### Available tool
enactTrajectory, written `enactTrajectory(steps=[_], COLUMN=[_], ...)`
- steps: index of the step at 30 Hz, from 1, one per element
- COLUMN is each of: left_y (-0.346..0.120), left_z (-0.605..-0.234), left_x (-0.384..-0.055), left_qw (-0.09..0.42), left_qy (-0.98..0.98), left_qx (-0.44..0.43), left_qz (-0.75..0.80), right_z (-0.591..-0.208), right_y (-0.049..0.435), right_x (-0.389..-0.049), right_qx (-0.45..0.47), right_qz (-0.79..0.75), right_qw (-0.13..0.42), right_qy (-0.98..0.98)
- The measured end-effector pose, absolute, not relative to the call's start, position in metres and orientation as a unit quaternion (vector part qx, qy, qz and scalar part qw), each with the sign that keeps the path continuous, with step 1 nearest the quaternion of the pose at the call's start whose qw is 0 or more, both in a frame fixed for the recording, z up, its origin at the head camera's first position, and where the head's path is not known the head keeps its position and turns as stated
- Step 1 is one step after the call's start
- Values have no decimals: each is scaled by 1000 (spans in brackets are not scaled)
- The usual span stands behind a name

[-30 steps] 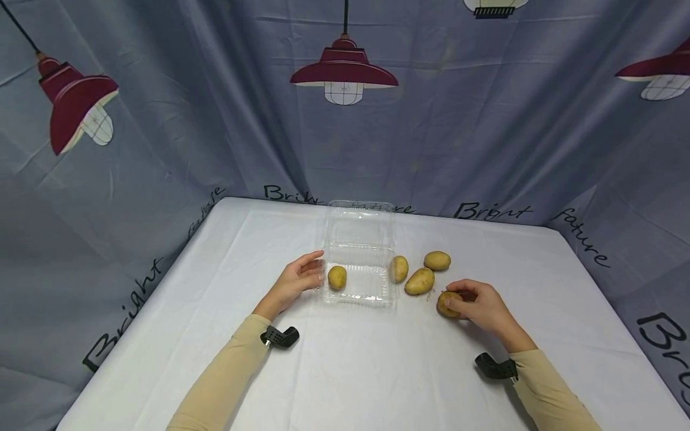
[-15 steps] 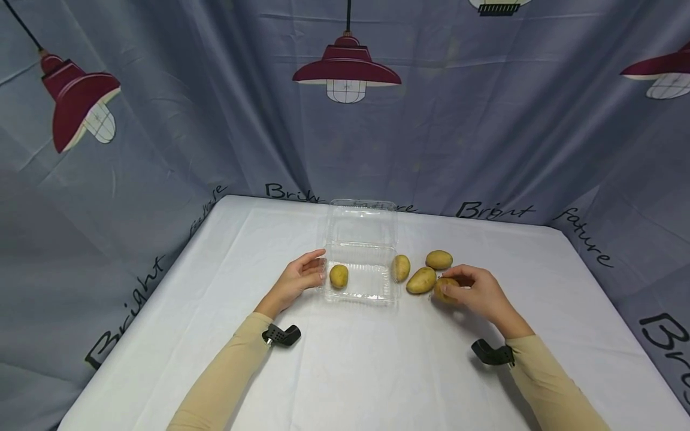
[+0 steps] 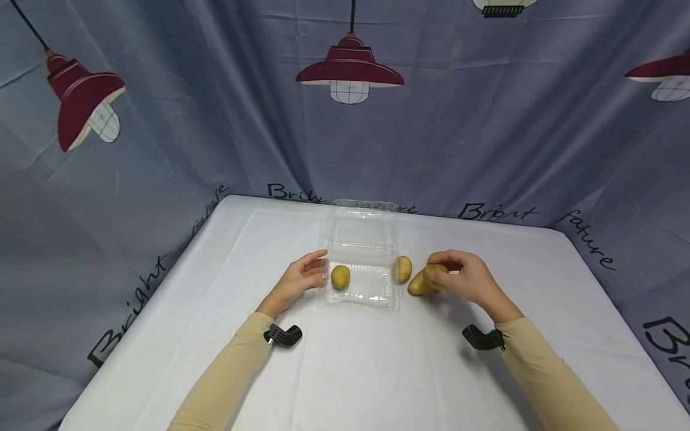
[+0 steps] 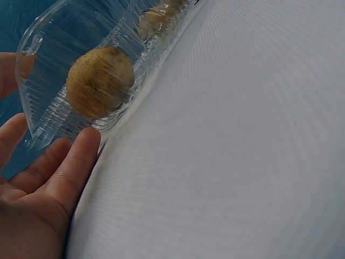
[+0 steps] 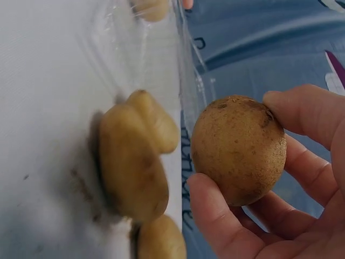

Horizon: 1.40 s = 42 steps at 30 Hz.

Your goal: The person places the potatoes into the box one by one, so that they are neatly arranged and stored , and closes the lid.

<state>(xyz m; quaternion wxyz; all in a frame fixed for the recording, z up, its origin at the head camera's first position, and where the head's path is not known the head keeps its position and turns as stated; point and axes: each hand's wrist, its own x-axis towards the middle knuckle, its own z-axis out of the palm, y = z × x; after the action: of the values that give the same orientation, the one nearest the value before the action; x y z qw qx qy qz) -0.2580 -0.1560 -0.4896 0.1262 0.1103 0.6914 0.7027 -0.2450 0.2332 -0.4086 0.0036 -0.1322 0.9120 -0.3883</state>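
Observation:
My right hand (image 3: 474, 281) pinches a round brown potato (image 5: 239, 151) between thumb and fingers, raised off the table. Beneath and behind it lie a long potato (image 3: 417, 285) and another potato (image 3: 434, 257), both partly hidden by the hand and its load. A clear plastic clamshell box (image 3: 372, 288) stands with its lid raised at the back. Inside, near the left wall, sits one potato (image 4: 101, 81). My left hand (image 3: 293, 281) rests against the box's left side, fingers fairly straight. One more potato (image 3: 402, 269) lies close against the box's right side.
White cloth (image 3: 345, 371) covers the table. A grey-blue curtain (image 3: 215, 108) printed with red lamps and lettering hangs behind and at both sides. Black wrist cameras (image 3: 284, 336) sit on both forearms. Small dirt crumbs (image 5: 81, 186) lie near the loose potatoes.
My right hand has lifted the round potato and carried it left and away from me, over the loose potatoes. My left hand stays at the box.

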Motion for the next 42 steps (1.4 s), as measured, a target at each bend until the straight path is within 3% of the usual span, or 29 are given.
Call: enactTrajectory(steps=[42], left_y=[-156], left_z=[-490], left_x=[-257], left_qw=[122], left_qy=[692], left_qx=[120], left_qz=[701], right_z=[-403], right_y=[137], right_x=[-274], right_qx=[-175], right_qz=[-462], right_qw=[47], right_qy=[868])
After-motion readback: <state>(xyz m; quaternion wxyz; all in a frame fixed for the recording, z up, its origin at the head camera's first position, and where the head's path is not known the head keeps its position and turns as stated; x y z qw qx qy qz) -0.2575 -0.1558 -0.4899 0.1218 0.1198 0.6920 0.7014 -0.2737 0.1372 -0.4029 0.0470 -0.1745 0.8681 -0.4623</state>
